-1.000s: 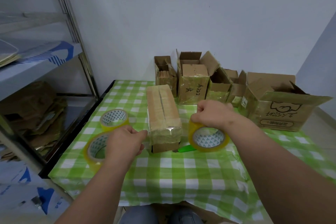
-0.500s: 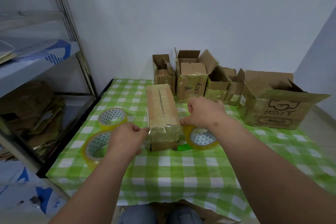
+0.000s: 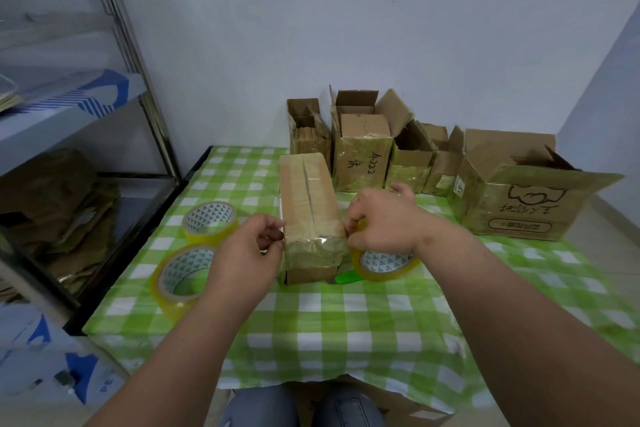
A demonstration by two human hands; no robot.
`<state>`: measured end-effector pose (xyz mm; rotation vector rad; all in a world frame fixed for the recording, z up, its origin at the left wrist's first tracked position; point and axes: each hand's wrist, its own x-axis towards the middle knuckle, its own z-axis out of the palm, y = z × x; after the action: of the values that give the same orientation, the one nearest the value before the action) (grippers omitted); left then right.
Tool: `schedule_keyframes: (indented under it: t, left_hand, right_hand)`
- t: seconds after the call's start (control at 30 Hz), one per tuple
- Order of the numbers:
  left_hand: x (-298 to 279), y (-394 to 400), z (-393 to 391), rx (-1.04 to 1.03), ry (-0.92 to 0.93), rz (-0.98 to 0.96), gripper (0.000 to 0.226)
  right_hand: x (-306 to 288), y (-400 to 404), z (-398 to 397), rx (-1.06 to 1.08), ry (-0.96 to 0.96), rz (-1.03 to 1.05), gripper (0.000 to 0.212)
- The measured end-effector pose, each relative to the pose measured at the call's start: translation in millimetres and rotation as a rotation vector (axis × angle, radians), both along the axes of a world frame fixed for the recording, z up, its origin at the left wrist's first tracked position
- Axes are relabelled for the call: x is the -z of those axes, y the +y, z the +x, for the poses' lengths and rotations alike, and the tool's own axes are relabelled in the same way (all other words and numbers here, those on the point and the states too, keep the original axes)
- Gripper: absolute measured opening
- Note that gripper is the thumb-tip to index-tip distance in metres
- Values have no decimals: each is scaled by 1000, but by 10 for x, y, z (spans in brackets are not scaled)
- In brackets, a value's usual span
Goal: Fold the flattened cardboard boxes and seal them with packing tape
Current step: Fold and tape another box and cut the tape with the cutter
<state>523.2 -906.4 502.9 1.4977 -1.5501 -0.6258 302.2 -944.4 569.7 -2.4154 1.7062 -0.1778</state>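
Change since a second ago: the right hand (image 3: 384,218) has brought its tape roll (image 3: 382,262) in from well right of the box to just beside the box's right side; the left hand (image 3: 247,246) has moved up against the left edge.
Box position: the long cardboard box (image 3: 308,208) lies on the checked tablecloth (image 3: 346,315), mid-table, between the two hands.
Box axis: its long axis runs away from the person toward the wall; the near end faces the camera, and the flap seam runs lengthwise along the top.
Left hand grip: fingers curled, pinching at the box's left edge beside the tape band.
Right hand grip: fingers curled round the tape roll, holding it at the box's right side.
Materials: brown corrugated card, a glossy wrinkled band of clear yellowish tape across the near end; the roll is a yellowish ring with a triangle-printed core.
Spare rolls: two similar rolls (image 3: 209,220) (image 3: 183,276) lie left of the box.
Green object: a small bright-green item (image 3: 346,277) lies under the held roll; what it is cannot be told.
Behind: open cardboard boxes (image 3: 362,152) line the wall.
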Motion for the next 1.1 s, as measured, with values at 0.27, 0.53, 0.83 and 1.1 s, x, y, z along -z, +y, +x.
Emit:
schedule_keyframes:
  t: [0.27, 0.53, 0.83, 1.1]
  left_hand:
    - [-59, 13, 141, 206, -5, -4, 53]
    - [-37, -36, 104, 193, -33, -57, 48]
    - [21, 4, 34, 207, 58, 54, 51]
    - [99, 29, 82, 255, 47, 135, 58]
  right_hand:
    - [25, -3, 5, -15, 61, -51, 23]
    - [81, 2, -17, -26, 74, -106, 26]
    - [124, -2, -25, -3, 60, -126, 27]
    - [108, -10, -15, -3, 62, -77, 14]
